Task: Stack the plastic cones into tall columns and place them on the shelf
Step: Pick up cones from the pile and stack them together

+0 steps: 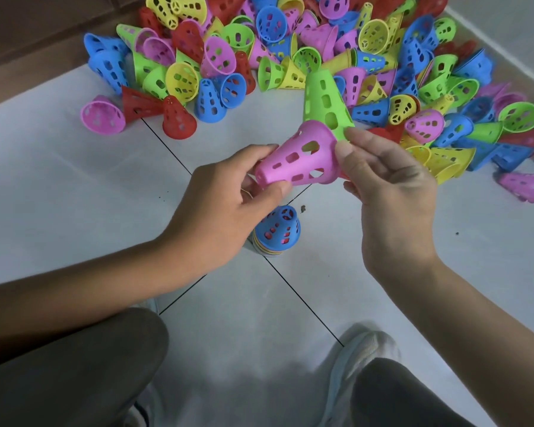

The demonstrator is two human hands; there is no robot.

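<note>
Single view, head-worn, wide-angle. Looks forward and steeply down onto the tiled floor (74, 186) from close above. Both hands sit mid-frame, very near the lens. Knees and a shoe (356, 362) fill the near edge; the cone pile (290, 50) spans the far edge.

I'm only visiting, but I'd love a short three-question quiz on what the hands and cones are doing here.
1. True or false: the left hand grips the pink cone near its narrow tip.
2. What colour is the top cone of the stack on the floor? A) red B) blue C) yellow
3. Which cone does the right hand hold by its rim, behind the pink one?

Key: 1 true; 2 B; 3 the green cone.
</note>
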